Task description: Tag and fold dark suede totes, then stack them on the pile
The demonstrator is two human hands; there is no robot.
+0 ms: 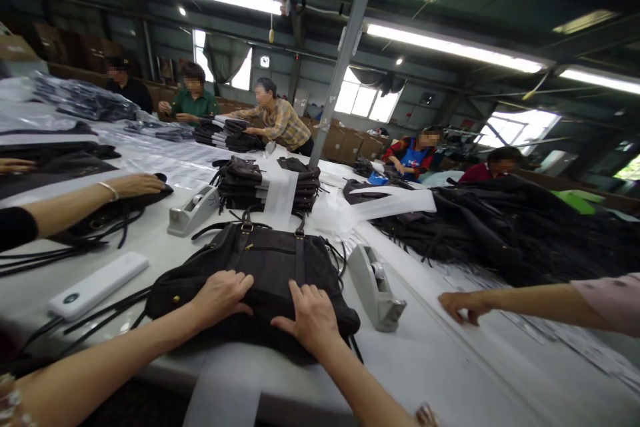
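Note:
A black handbag with two handles, metal rings and a short zip lies flat in front of me on the white table. My left hand rests on its left middle, thumb apart from the fingers. On the bag's right half lies my right hand, thumb stretched out to the side and fingertips on the fabric. Both hands appear to press down rather than grip. A strip of white wrapping sheet hangs from under the bag over the table's front edge. Black straps trail out to the left.
Tape dispensers flank the bag, left and right. Behind it is a stack of folded bags; a black heap lies right. A white device sits left. Co-workers' hands reach in from left and right.

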